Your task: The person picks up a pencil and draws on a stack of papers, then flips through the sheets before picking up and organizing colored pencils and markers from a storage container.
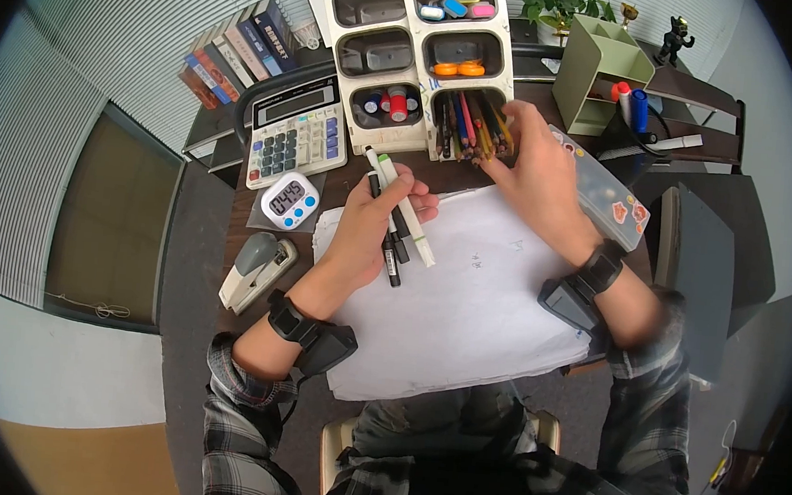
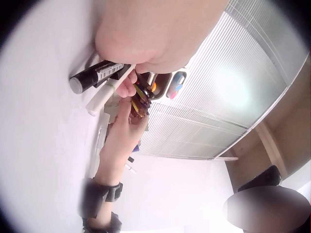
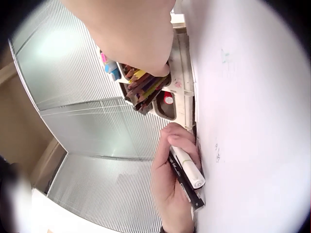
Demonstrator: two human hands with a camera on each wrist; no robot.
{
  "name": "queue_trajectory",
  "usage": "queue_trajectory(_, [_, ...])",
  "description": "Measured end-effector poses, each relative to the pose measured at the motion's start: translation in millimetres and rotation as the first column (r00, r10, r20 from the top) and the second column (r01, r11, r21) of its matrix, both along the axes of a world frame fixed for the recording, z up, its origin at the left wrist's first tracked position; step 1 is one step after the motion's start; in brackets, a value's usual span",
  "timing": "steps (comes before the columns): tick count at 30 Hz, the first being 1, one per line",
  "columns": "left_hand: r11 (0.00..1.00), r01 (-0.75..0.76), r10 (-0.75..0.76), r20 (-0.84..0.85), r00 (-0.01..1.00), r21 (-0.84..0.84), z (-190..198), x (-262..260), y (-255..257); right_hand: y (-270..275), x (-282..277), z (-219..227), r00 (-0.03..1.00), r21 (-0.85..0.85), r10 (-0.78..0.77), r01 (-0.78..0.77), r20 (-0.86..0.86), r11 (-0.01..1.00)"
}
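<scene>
My left hand (image 1: pixel 365 226) holds a bundle of markers over the paper: a white marker with a green ring (image 1: pixel 421 243) and black markers (image 1: pixel 392 264) beside it. In the right wrist view its fingers curl over the white marker (image 3: pixel 189 167). My right hand (image 1: pixel 546 176) is at the coloured pencils (image 1: pixel 466 127), which stand bunched in the lower right compartment of a white organizer (image 1: pixel 390 142). Thumb and fingers close around the pencils' right side, partly hiding them. In the left wrist view the right hand (image 2: pixel 127 127) meets the pencils from below.
White paper (image 1: pixel 465 318) covers the desk's middle. A calculator (image 1: pixel 298 137), timer (image 1: pixel 289 200) and stapler (image 1: pixel 259 274) line the left. At right lie a clear sticker-covered case (image 1: pixel 609 195), a green holder (image 1: pixel 600 73) and a blue marker (image 1: pixel 639 110). Books (image 1: pixel 239 54) stand behind.
</scene>
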State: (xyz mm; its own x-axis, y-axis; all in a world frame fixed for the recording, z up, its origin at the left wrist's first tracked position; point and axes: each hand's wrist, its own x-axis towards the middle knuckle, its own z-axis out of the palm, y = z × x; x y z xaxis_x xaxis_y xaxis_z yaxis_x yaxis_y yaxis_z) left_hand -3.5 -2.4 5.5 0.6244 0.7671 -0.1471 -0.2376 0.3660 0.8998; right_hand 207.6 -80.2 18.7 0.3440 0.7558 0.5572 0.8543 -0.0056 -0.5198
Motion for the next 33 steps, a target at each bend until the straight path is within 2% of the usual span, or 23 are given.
queue_trajectory(1, [1.0, -0.001, 0.001, -0.012, 1.0, 0.01, 0, 0, 0, 1, 0, -1, 1.0, 0.001, 0.0, 0.0, 0.001, 1.0])
queue_trajectory(3, [1.0, 0.003, -0.003, -0.014, 1.0, 0.008, 1, 1, 0, 3, 0, -2, 0.984, 0.026, 0.065, -0.07, 0.165, 0.997])
queue_trajectory(9, [1.0, 0.027, -0.027, -0.04, 0.999, 0.009, 0, 2, 1, 15, 7, 1, 0.928, 0.14, 0.135, -0.194, 0.348, 0.971])
queue_trajectory(15, [0.999, 0.046, -0.045, -0.04, 0.998, 0.019, -2, 3, 2, 25, 12, 2, 0.899, 0.127, 0.22, -0.286, 0.379, 0.95])
queue_trajectory(19, [0.998, 0.057, -0.056, -0.046, 0.997, 0.028, -1, 2, 2, 26, 14, -1, 0.897, 0.124, 0.2, -0.267, 0.395, 0.956])
queue_trajectory(33, [0.995, 0.087, -0.084, -0.053, 0.995, 0.05, 2, 1, 0, 24, 17, -2, 0.911, 0.151, 0.271, -0.329, 0.311, 0.932])
